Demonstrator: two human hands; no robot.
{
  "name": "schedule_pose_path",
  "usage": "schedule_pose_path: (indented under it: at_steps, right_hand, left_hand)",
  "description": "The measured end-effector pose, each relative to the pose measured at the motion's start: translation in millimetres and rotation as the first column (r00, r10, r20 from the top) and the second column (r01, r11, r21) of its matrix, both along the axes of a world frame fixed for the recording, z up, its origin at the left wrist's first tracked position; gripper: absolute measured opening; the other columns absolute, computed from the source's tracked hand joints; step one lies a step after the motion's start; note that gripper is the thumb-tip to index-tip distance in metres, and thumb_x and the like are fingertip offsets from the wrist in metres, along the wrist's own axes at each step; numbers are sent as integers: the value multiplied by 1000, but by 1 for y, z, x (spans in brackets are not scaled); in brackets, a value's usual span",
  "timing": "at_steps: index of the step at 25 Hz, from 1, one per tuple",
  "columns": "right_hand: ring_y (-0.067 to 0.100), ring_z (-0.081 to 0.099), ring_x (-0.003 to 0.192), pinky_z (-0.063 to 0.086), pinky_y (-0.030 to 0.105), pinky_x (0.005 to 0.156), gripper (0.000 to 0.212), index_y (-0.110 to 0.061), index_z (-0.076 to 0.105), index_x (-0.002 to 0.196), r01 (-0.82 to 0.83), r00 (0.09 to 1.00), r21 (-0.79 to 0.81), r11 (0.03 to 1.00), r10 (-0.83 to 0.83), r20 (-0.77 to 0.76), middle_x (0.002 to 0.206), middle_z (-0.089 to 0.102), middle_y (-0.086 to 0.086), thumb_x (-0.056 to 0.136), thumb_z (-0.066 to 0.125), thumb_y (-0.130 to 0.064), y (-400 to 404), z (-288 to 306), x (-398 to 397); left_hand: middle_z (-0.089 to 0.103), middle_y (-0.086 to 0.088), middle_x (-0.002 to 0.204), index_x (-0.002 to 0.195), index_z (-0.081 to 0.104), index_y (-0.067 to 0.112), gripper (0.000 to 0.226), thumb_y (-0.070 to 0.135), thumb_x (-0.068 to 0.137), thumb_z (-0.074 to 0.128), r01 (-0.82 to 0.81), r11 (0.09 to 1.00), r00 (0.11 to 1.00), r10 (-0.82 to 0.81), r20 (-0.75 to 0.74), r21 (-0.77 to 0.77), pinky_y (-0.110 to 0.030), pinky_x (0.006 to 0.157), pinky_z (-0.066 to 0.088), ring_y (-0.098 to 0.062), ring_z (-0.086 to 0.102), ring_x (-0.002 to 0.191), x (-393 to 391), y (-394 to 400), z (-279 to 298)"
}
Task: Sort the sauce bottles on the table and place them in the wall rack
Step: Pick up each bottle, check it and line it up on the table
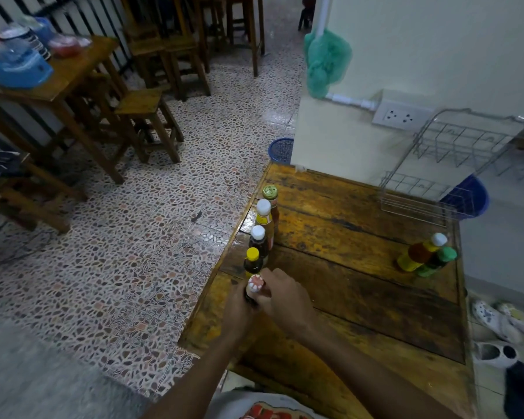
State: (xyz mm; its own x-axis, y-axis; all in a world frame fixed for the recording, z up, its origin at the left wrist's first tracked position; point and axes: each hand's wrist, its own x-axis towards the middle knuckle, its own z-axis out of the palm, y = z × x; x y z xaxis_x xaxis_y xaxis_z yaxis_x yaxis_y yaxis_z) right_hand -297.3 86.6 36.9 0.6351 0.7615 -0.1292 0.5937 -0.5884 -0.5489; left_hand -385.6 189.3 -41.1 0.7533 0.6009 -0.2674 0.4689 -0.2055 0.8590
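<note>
Both hands close around a dark sauce bottle with a red-and-white cap point(255, 286) at the wooden table's point(360, 267) left edge — left hand point(239, 313) gripping the body, right hand point(285, 297) pinching the neck. Four more bottles point(262, 234) line up beyond it. The wire wall rack point(448, 164) hangs on the wall, well apart.

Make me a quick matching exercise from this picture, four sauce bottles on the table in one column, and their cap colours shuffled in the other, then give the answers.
Bottles:
1. Farthest bottle in the left-edge row
2. Bottle just beyond the held one
3. Bottle both hands hold
4. Nearer bottle of the right-hand pair

Cap colours:
A. Red and white
B. Green
C. Gold
D. Yellow

Pairs: 1-C, 2-D, 3-A, 4-B
</note>
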Motion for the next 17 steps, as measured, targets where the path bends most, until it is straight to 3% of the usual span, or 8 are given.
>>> schedule_pose_path:
  at_steps: [1,4,6,8,11,14,17]
  right_hand:
    - [29,58,85,39,38,59,29,-22,55,112,5,1000,7,1000,-5,12,96,54,3,94,59,-45,3,-2,0]
    - [28,58,89,39,37,60,32,-20,56,113,22,998,8,1000,-22,57,100,56,4,96,58,-46,12,-6,-2]
    - [28,58,91,48,41,61,30,-20,54,111,14,997,-12,1000,-14,70,102,56,4,97,56,-46,15,-8,-3]
    - [28,59,91,51,44,64,25,-20,54,108,23,997,-12,1000,-22,72,102,56,4,99,52,-43,17,-9,-4]
    - [28,60,90,51,43,64,20,-20,56,109,25,997,4,1000,-25,76,103,58,3,101,49,-37,19,-10,-3]
    - [25,60,88,51,43,65,23,-22,57,111,28,998,16,999,-28,60,103,59,1,102,46,-41,19,-12,-3]
    - [23,60,87,50,43,65,25,-23,57,113,27,998,24,999,-28,47,103,59,0,103,45,-42,19,-11,-3]
  left_hand:
    - [70,9,86,100,66,22,7,22,93,67,-12,1000,1000,13,-26,10,-15,57,48,-2,67,79,2,-1,2]
    - [57,16,77,96,59,18,14,5,98,63,7,998,997,-3,-78,64,-6,56,43,16,60,68,7,-2,5]
    - [56,15,75,96,57,17,12,6,99,61,5,999,997,-1,-77,54,-8,54,43,8,61,64,9,1,3]
    - [58,13,74,95,59,17,7,23,98,60,-4,999,997,7,-77,36,-13,49,37,-3,57,65,11,6,-1]
    - [61,12,75,95,61,17,29,44,86,57,-18,1000,998,19,-55,18,-25,54,37,-16,59,71,10,11,-9]
    - [59,14,73,93,58,19,7,16,97,64,-17,999,997,20,-71,46,-22,53,33,-8,56,67,12,10,-8]
    - [53,14,69,89,55,19,18,5,96,64,-9,995,996,18,-92,100,-17,50,26,-1,49,63,12,12,-13]
